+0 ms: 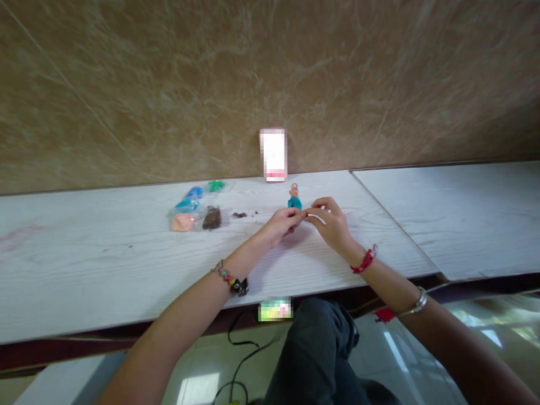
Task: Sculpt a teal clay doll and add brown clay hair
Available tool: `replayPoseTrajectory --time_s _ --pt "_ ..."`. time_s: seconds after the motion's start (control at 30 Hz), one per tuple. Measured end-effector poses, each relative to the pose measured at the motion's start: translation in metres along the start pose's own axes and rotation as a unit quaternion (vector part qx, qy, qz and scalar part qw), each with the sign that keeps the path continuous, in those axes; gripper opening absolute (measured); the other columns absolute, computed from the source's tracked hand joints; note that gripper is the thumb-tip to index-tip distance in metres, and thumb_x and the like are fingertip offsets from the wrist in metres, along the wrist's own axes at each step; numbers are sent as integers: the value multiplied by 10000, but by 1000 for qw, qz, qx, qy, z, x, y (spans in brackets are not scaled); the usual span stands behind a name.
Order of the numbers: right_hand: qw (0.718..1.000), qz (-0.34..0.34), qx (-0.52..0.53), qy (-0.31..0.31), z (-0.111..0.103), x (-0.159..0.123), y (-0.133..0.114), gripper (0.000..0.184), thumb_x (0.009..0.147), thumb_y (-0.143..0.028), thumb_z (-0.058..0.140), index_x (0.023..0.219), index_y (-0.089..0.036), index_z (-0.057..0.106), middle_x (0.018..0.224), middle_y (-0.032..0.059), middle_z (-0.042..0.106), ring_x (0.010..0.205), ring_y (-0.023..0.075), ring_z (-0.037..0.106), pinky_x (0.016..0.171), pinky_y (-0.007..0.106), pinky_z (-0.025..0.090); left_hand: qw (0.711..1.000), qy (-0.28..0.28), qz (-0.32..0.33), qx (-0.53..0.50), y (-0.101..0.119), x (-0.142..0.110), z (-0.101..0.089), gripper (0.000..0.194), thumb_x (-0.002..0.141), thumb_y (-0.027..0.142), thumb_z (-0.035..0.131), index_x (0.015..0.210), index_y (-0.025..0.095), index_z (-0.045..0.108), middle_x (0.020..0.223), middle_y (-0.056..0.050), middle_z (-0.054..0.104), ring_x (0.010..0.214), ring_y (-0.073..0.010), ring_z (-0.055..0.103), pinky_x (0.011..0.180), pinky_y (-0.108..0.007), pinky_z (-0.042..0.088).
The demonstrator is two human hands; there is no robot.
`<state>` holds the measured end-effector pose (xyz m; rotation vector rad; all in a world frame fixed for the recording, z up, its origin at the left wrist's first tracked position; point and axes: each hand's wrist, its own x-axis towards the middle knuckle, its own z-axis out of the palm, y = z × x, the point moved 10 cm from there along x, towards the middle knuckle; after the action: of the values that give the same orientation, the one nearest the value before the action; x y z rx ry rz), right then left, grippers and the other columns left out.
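My left hand [282,224] and my right hand [329,221] meet fingertip to fingertip low over the white wooden table [105,264]. Both are closed in a pinch on something too small to make out between them. Just behind the fingers stands a small clay figure [294,198] with a teal body and a pinkish head, upright and apart from my hands. My left wrist wears a beaded bracelet, my right a red cord and a metal bangle.
Several small bags of coloured clay [194,208] lie at left: blue, green, peach and brown. Brown crumbs [240,214] sit beside them. A white card [274,154] leans on the brown wall. A second table top [455,214] adjoins at right. A black cable hangs below.
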<state>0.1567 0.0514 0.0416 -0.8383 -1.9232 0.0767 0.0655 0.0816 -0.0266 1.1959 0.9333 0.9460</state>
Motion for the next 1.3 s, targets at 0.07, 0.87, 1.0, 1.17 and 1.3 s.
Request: replayPoseTrajectory --time_s 0.07,0.87,1.0,1.17,1.3 --pt "1000 -9 -10 10 3 1 -3 143 806 -268 517 826 -244 656 854 54 546 792 168 517 688 328 444 999 33 5 1 2 -1 -6 326 551 402 709 671 134 567 572 42 443 498 -43 342 469 -203 201" --pt "997 31 -48 57 -22 3 8 267 857 -308 401 656 -197 537 783 52 502 740 152 495 674 312 435 854 133 18 502 44 -2 -71 203 755 319 474 652 152 527 608 -15 537 599 -129 486 594 -252 354" --pt "998 -9 -21 -55 8 0 5 146 804 -288 517 750 -191 611 807 44 526 739 142 519 665 286 443 774 142 -13 617 42 -2 -91 182 756 232 455 818 147 604 788 -62 629 715 -158 547 653 -262 394" --pt "979 -21 4 -202 43 -12 5 220 849 -230 431 798 -159 632 823 63 558 728 133 544 684 267 450 708 160 -28 687 44 -6 -97 258 766 180 406 915 177 617 931 -90 637 857 -199 567 732 -302 426" --pt "965 -2 -10 -263 55 -18 9 265 859 -212 389 771 -139 628 813 75 568 750 146 551 719 279 446 675 172 -43 716 45 -8 -100 289 790 182 374 954 188 612 974 -105 626 870 -220 573 717 -327 441"
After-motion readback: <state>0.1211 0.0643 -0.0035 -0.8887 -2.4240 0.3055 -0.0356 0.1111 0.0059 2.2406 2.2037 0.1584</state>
